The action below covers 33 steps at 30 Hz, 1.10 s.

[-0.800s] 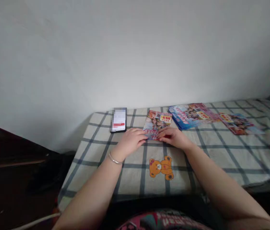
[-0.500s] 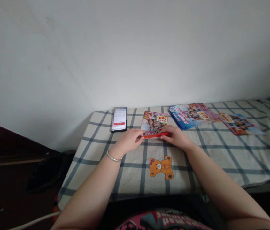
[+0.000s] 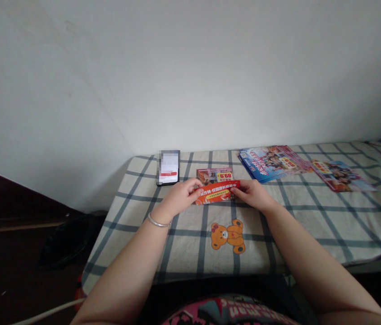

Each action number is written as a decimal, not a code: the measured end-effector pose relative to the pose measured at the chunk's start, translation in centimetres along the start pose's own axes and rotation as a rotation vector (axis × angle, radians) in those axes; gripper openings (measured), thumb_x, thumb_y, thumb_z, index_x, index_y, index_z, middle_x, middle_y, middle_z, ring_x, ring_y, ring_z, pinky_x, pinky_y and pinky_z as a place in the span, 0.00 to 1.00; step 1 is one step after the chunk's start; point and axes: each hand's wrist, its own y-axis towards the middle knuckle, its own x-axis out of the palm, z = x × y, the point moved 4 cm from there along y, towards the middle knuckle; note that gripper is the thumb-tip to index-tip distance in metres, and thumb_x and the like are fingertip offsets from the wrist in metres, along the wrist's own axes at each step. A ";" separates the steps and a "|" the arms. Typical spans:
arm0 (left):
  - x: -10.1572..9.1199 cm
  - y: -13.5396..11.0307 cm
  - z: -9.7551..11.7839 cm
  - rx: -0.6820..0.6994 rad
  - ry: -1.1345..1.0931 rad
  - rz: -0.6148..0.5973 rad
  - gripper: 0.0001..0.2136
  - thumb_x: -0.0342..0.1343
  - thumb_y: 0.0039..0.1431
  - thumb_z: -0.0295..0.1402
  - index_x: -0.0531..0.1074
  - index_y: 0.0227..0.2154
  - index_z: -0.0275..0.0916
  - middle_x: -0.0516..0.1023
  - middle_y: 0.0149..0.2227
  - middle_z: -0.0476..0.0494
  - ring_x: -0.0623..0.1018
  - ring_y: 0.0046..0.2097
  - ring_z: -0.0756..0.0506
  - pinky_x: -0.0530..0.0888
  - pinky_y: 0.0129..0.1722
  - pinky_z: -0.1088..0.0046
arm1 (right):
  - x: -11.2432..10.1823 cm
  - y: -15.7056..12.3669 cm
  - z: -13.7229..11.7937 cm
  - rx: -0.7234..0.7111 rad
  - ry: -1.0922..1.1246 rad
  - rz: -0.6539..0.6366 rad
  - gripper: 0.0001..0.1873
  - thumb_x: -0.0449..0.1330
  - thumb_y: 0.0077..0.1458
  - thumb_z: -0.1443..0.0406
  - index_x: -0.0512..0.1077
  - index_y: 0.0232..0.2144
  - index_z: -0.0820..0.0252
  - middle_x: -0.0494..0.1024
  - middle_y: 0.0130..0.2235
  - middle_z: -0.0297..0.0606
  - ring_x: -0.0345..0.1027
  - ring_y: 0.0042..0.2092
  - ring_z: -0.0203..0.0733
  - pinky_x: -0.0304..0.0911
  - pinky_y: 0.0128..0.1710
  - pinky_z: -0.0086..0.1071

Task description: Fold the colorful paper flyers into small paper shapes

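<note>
A colourful printed flyer (image 3: pixel 214 175) is between my hands, its near part folded up and over so that a red strip with white lettering faces me. My left hand (image 3: pixel 185 195) pinches the left end of the fold, thumb against the paper. At the right end, my right hand (image 3: pixel 251 193) grips the same fold between thumb and fingers. The far part of the flyer, with a yellow price label, shows beyond the red strip.
A phone (image 3: pixel 169 168) with a lit screen stands left of the flyer by the wall. A stack of flyers (image 3: pixel 271 161) lies to the right, with another flyer (image 3: pixel 341 175) farther right. A checked tablecloth (image 3: pixel 183 253) with a bear print covers the table.
The flyer's near edge, a thin red line before, has come over towards the far side and now shows a wide red strip. Both hands keep hold of it.
</note>
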 end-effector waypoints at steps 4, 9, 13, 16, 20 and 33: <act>0.2 -0.1 -0.1 -0.038 -0.080 -0.043 0.12 0.50 0.62 0.36 0.68 0.48 0.42 0.73 0.22 0.54 0.74 0.22 0.51 0.63 0.21 0.79 | 0.3 0.1 0.3 0.038 0.027 0.005 0.13 0.55 0.56 0.57 0.75 0.33 0.58 0.77 0.26 0.35 0.68 0.27 0.39 0.61 0.27 0.30; 0.5 0.1 0.0 -0.026 -0.034 -0.060 0.16 0.49 0.63 0.34 0.66 0.53 0.43 0.75 0.25 0.53 0.75 0.24 0.50 0.66 0.23 0.78 | 0.7 0.3 0.4 0.074 0.029 -0.010 0.17 0.58 0.54 0.59 0.74 0.46 0.55 0.78 0.30 0.34 0.70 0.30 0.40 0.64 0.29 0.31; 0.4 0.2 0.5 0.067 0.122 0.038 0.16 0.50 0.63 0.33 0.66 0.53 0.44 0.78 0.39 0.47 0.77 0.33 0.49 0.73 0.33 0.71 | 0.5 0.2 -0.1 0.087 -0.096 0.013 0.19 0.57 0.55 0.59 0.71 0.49 0.55 0.78 0.31 0.33 0.68 0.29 0.38 0.60 0.28 0.29; 0.3 0.2 0.9 0.178 0.217 0.138 0.15 0.52 0.62 0.31 0.67 0.52 0.43 0.75 0.46 0.44 0.76 0.44 0.46 0.74 0.45 0.65 | 0.1 0.2 -0.1 0.134 -0.261 0.048 0.17 0.57 0.56 0.57 0.73 0.46 0.56 0.76 0.28 0.33 0.66 0.27 0.38 0.56 0.26 0.29; 0.3 0.3 0.7 0.302 0.272 0.223 0.13 0.54 0.61 0.29 0.70 0.49 0.43 0.69 0.50 0.42 0.71 0.54 0.44 0.70 0.55 0.59 | -0.2 0.5 0.1 0.115 -0.406 0.129 0.14 0.56 0.57 0.57 0.74 0.42 0.57 0.77 0.31 0.38 0.69 0.32 0.42 0.60 0.30 0.31; 1.6 0.8 -0.2 0.380 0.400 0.078 0.11 0.49 0.66 0.33 0.72 0.48 0.44 0.70 0.56 0.44 0.67 0.58 0.43 0.67 0.58 0.54 | 0.4 1.6 1.4 -0.097 -0.429 0.260 0.06 0.59 0.54 0.63 0.74 0.32 0.59 0.76 0.49 0.47 0.67 0.52 0.52 0.61 0.55 0.49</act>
